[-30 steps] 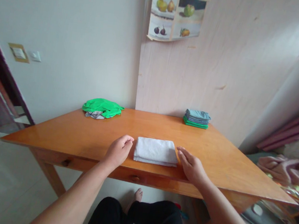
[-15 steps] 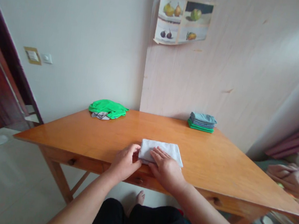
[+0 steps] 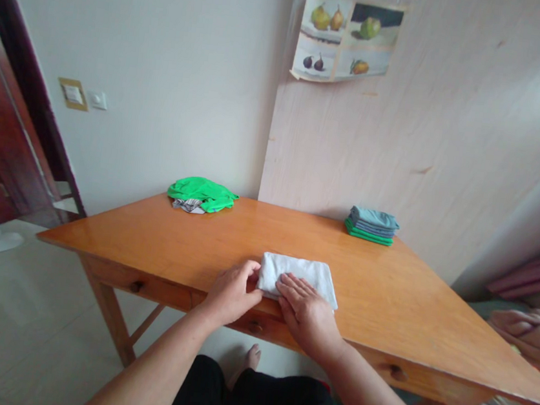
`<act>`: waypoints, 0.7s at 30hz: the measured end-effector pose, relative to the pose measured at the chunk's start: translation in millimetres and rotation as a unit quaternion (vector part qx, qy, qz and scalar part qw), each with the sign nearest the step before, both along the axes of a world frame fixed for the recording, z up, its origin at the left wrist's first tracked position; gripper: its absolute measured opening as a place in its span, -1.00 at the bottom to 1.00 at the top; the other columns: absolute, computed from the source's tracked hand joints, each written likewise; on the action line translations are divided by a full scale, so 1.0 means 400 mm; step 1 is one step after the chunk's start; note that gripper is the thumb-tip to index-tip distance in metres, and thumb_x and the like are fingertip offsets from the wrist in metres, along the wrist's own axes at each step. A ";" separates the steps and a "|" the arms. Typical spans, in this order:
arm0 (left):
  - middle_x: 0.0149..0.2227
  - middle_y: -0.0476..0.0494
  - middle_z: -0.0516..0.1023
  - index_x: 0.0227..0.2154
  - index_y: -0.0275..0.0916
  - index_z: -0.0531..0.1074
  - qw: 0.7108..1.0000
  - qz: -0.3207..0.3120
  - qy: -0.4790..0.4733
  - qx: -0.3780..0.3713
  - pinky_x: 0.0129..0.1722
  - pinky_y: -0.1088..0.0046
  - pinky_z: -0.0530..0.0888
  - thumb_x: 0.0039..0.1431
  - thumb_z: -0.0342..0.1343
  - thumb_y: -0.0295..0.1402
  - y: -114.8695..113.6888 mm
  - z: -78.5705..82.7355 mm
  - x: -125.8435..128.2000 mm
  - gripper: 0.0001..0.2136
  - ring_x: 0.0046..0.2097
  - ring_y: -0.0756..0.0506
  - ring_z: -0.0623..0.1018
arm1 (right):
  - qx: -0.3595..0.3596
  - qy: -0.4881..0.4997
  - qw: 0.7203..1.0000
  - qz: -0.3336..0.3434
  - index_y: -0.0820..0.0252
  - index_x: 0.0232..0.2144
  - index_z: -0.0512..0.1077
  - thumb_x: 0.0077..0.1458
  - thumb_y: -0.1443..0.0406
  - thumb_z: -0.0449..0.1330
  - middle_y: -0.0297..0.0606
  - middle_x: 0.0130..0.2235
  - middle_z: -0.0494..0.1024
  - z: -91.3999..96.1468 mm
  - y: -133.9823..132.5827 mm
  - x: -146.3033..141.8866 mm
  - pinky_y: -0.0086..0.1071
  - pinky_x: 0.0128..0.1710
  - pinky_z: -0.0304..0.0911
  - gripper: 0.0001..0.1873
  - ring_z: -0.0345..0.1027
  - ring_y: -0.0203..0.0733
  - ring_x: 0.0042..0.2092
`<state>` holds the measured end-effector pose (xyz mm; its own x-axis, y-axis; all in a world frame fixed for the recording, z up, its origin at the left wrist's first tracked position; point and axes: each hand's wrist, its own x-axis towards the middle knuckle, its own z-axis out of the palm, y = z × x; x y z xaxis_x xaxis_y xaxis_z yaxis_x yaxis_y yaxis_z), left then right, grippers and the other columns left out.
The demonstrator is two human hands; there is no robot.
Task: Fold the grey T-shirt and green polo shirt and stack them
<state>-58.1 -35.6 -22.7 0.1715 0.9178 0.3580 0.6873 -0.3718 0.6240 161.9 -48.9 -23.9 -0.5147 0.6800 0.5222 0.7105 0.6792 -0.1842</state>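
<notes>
Folded white cloth [image 3: 308, 273]: soft, matte fabric in several layers, a flat rectangle with rounded corners, lying near the front edge of a wooden table [image 3: 187, 245] at its middle, long axis running left to right along that edge (right end angled slightly toward the person). Left hand [image 3: 233, 292]: knuckles up, fingers curled and pinching the cloth's left end. Right hand [image 3: 307, 307]: palm down, fingers straight and released, resting flat on the near half of the cloth, just beside the left hand. Table: glossy orange-brown wood, drawers with round knobs under the front edge. Crumpled green cloth heap [image 3: 201, 191]: far left corner, with a bit of grey-white fabric under it, well apart from the hands. Stack of folded cloths [image 3: 372, 225]: far right, against the wall, blue-grey layers over green, edges neat. Poster [image 3: 348, 39]: paper with curling edges on the pale wood-grain panel, four fruit pictures, any lettering too small to read. Switch [image 3: 97, 99]: white, on the plain wall.
</notes>
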 end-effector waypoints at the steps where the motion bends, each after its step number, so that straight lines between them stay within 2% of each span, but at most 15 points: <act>1: -0.08 -0.12 0.57 -0.05 -0.15 0.37 1.000 -0.002 -0.018 -0.005 0.00 0.31 0.44 0.04 0.14 -0.48 0.007 -0.006 -0.004 -0.64 -0.03 -0.14 0.55 | 0.004 -0.007 1.000 0.001 0.17 0.12 0.44 0.29 0.31 0.00 -0.14 0.21 0.42 0.001 -0.002 0.001 -0.06 0.28 0.12 -0.58 0.22 -0.03 0.27; 4: -0.12 -0.12 0.58 -0.14 -0.19 0.38 0.997 0.034 -0.067 0.009 -0.02 0.36 0.47 0.09 0.03 -0.53 0.030 -0.008 -0.006 -0.74 -0.07 -0.09 0.57 | 0.006 -0.018 1.000 0.003 0.20 0.13 0.43 0.29 0.31 0.00 -0.11 0.21 0.41 0.006 -0.006 0.000 -0.06 0.29 0.11 -0.58 0.22 -0.03 0.27; 6: -0.12 -0.16 0.58 -0.16 -0.20 0.40 0.994 0.071 -0.069 0.047 -0.02 0.33 0.47 0.19 -0.04 -0.48 0.044 0.008 0.009 -0.80 -0.07 -0.10 0.57 | 0.001 -0.024 1.000 0.006 0.20 0.14 0.42 0.29 0.32 0.00 -0.10 0.21 0.41 0.012 -0.007 -0.003 -0.06 0.29 0.11 -0.57 0.20 -0.03 0.28; 8: -0.05 -0.23 0.58 -0.09 -0.21 0.41 0.992 0.082 -0.032 0.087 0.05 0.27 0.44 0.30 -0.11 -0.40 0.053 0.034 0.037 -0.76 0.00 -0.14 0.55 | -0.006 -0.031 0.999 0.007 0.22 0.15 0.40 0.29 0.31 -0.01 -0.09 0.22 0.40 0.018 -0.010 -0.006 -0.04 0.30 0.08 -0.57 0.18 -0.02 0.29; 10: 0.08 -0.29 0.52 0.04 -0.23 0.38 0.991 0.066 0.030 0.116 0.19 0.17 0.33 0.36 -0.17 -0.34 0.058 0.055 0.070 -0.68 0.14 -0.17 0.48 | -0.015 -0.037 0.999 0.008 0.25 0.18 0.38 0.29 0.31 0.00 -0.07 0.24 0.37 0.025 -0.015 -0.007 -0.01 0.31 0.05 -0.55 0.14 0.00 0.31; 12: 0.24 -0.29 0.38 0.16 -0.21 0.32 0.987 0.035 0.104 0.119 0.31 0.00 0.12 0.38 -0.19 -0.29 0.058 0.062 0.095 -0.62 0.28 -0.21 0.33 | -0.027 -0.031 0.999 0.021 0.27 0.21 0.34 0.29 0.30 0.00 -0.06 0.26 0.34 0.032 -0.020 -0.003 0.00 0.32 0.02 -0.52 0.11 0.01 0.32; 15: 0.37 -0.25 0.16 0.26 -0.14 0.21 0.982 -0.004 0.178 0.067 0.31 -0.22 -0.14 0.39 -0.20 -0.20 0.057 0.044 0.101 -0.56 0.38 -0.25 0.15 | -0.060 0.035 0.997 0.044 0.21 0.17 0.39 0.32 0.24 -0.03 -0.13 0.22 0.40 0.044 -0.015 0.022 -0.07 0.32 0.04 -0.55 0.17 -0.04 0.29; 17: 0.39 -0.25 0.09 0.30 -0.11 0.16 0.980 -0.018 0.196 0.030 0.29 -0.27 -0.19 0.40 -0.24 -0.12 0.057 0.031 0.088 -0.52 0.39 -0.26 0.10 | -0.084 0.123 0.989 0.010 0.15 0.07 0.48 0.35 0.16 -0.05 -0.18 0.14 0.50 0.053 0.003 0.050 -0.15 0.25 0.17 -0.57 0.30 -0.06 0.22; 19: 0.40 -0.27 0.05 0.32 -0.13 0.13 0.978 -0.025 0.208 0.011 0.28 -0.31 -0.23 0.39 -0.25 -0.07 0.059 0.029 0.075 -0.48 0.40 -0.28 0.07 | -0.094 0.202 0.973 -0.060 0.12 -0.02 0.53 0.34 0.06 -0.06 -0.18 0.05 0.57 0.066 0.031 0.082 -0.20 0.14 0.30 -0.54 0.41 -0.04 0.13; 21: 0.40 -0.32 0.04 0.32 -0.17 0.13 0.976 -0.023 0.216 0.014 0.26 -0.33 -0.25 0.38 -0.24 -0.05 0.066 0.042 0.072 -0.45 0.41 -0.30 0.05 | -0.089 0.229 0.962 -0.118 0.08 -0.08 0.54 0.33 0.01 -0.07 -0.18 -0.02 0.61 0.083 0.063 0.108 -0.22 0.08 0.33 -0.53 0.44 -0.02 0.09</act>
<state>-29.4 -9.3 -5.9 0.3530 0.8966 0.2674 0.8665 -0.4211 0.2680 205.1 -23.5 9.5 -0.0790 0.8498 0.5212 0.6578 0.4373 -0.6133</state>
